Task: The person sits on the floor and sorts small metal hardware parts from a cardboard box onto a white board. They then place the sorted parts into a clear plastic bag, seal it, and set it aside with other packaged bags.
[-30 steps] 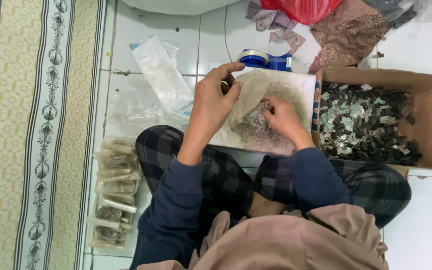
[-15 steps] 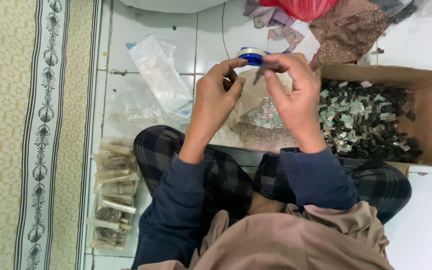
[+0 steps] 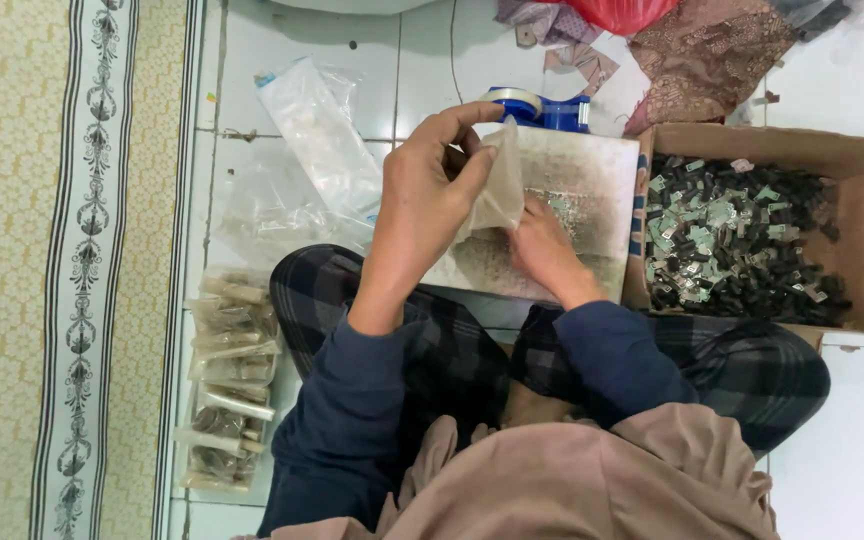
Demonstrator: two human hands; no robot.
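My left hand [image 3: 422, 190] pinches a small clear plastic bag [image 3: 502, 190] by its top and holds it upright over a worn white board [image 3: 592, 175] that rests on my lap. My right hand [image 3: 544, 250] lies low on the board just behind and under the bag, among a scatter of small silvery metal pieces [image 3: 564, 205]. The bag hides its fingertips. Whether anything is in the bag does not show.
An open cardboard box [image 3: 852, 170] full of small dark and silvery pieces [image 3: 732, 240] stands right of the board. A blue tape dispenser [image 3: 542, 105] sits beyond it. Empty clear bags [image 3: 317, 150] lie at left, filled packets [image 3: 227, 380] by my left knee, and a patterned mat [image 3: 62, 270] further left.
My right hand rose to the bag's mouth near the tape dispenser, then came back down onto the board. My left hand has stayed up, holding the bag.
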